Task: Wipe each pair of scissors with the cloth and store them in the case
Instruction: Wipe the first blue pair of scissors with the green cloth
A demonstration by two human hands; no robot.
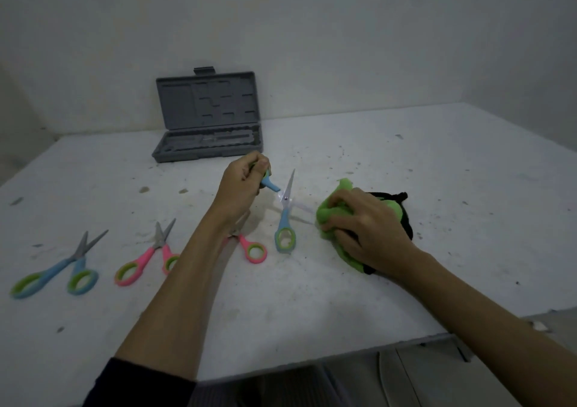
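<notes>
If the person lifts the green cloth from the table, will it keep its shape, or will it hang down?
The green cloth will probably hang limp: it already bunches into soft folds under the right hand. It seems light, since curled fingers alone gather it. It is unlikely to slip or roll, as it looks fuzzy and lies crumpled on the table.

The open grey case (207, 119) stands at upper centre with its lid upright, and a bare strip of table (390, 157) runs from it down to the left hand (242, 185). The whole right half of the frame is open tabletop. The lower left is crowded: blue scissors (59, 271), pink scissors (146, 261) and a second pink pair (251, 250) (mostly hidden under the left forearm) lie in a row. The opened blue scissors (285, 219) and the cloth (337, 219) under the right hand (368, 228) block the centre.
</notes>
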